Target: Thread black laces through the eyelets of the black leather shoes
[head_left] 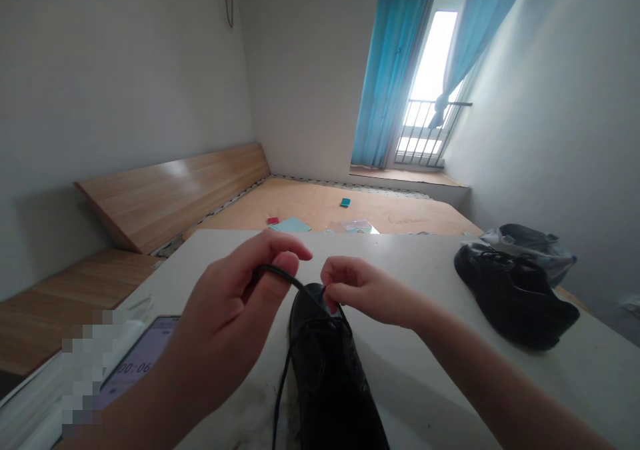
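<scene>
A black leather shoe lies on the white table right in front of me, toe pointing away. My left hand pinches a black shoelace between thumb and fingers, just above the shoe's toe end. My right hand is closed in a pinch on the lace at the shoe's top. Another end of lace hangs down the shoe's left side.
A second black shoe rests at the table's right, with a grey bag behind it. A phone showing a timer lies at the left. Behind the table is a bare wooden bed frame with small coloured items.
</scene>
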Demonstrator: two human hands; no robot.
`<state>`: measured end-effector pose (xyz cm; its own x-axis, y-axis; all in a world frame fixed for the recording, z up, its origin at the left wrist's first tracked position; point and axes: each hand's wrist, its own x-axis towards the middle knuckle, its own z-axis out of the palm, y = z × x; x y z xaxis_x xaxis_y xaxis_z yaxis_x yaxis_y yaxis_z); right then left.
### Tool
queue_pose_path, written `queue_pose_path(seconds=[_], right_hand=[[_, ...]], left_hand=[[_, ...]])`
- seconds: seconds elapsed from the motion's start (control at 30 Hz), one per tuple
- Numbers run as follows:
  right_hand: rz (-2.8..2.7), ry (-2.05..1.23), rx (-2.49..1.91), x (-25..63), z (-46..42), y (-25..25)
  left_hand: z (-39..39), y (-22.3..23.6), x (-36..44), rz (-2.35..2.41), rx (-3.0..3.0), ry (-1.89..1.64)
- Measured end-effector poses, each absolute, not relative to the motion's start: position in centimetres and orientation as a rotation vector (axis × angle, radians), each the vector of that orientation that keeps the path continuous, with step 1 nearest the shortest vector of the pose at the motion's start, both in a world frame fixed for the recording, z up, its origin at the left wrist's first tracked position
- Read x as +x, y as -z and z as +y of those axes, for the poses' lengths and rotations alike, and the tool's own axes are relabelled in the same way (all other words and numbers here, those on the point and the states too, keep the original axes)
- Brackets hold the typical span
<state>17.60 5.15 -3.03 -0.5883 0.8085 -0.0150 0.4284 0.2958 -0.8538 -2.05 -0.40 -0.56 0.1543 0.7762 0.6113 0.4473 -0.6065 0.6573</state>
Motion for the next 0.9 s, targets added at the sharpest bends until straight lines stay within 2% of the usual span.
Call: queue_pose_path(seconds=[0.23, 0.37, 0.53, 0.67, 0.83, 0.9], right_hand=[[-1.693, -1.817, -0.817, 21.0, 5.1, -0.1], [-1.659, -1.642, -0.830, 23.6, 5.1, -1.7], [-1.630, -1.496, -0.767, 22.5, 3.8, -2.4], [-1.725, -1.128, -0.729, 20.5, 1.4, -2.8], [-2.375, -0.132, -0.924, 19.0, -0.9, -2.8], [-2.497, 0.143, -0.965, 18.7, -1.0, -2.6]], left_hand=[[0.0, 0.6, -2.0, 1.095, 1.941, -1.336], [-0.3, 0.5, -1.8, 1.092, 1.909, -1.331], [-0.3, 0.9, -2.0, 1.026, 1.835, -1.291], [-0.2, 1.1, -2.3, 0.901, 1.770, -1.255], [-0.4, 0.8, -2.2, 0.876, 1.788, -1.222], [-0.7, 0.6, -2.1, 0.901, 1.775, -1.256]])
